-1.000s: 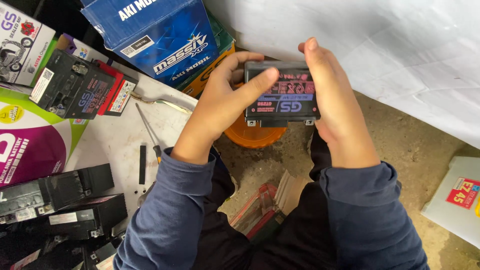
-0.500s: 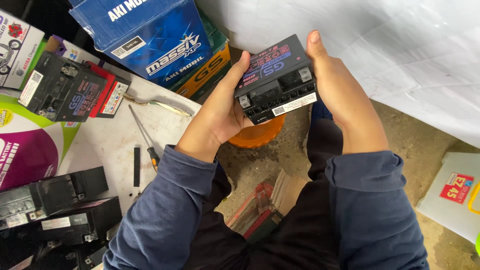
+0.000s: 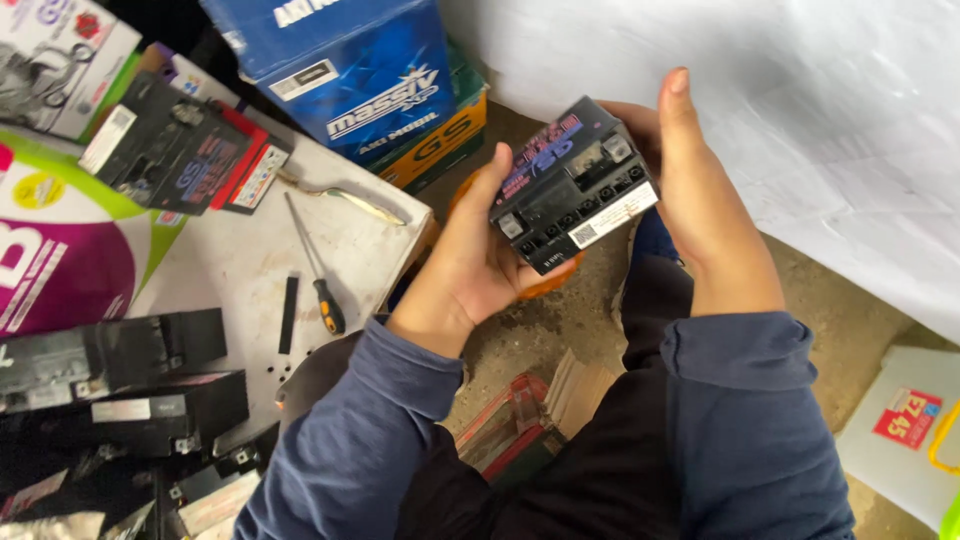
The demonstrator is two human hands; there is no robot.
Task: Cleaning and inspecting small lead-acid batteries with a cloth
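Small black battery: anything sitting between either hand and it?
Nothing visible. The small black battery is gripped directly, bare skin on the case: the left hand cups its near-left side, the right hand clamps the right side. The orange tub lies below it, apart from the grip.

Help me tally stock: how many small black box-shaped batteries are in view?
4 clearly: one black box-shaped battery held between left hand and right hand; one upper left on the white board; two stacked at left. More may lie hidden bottom-left.
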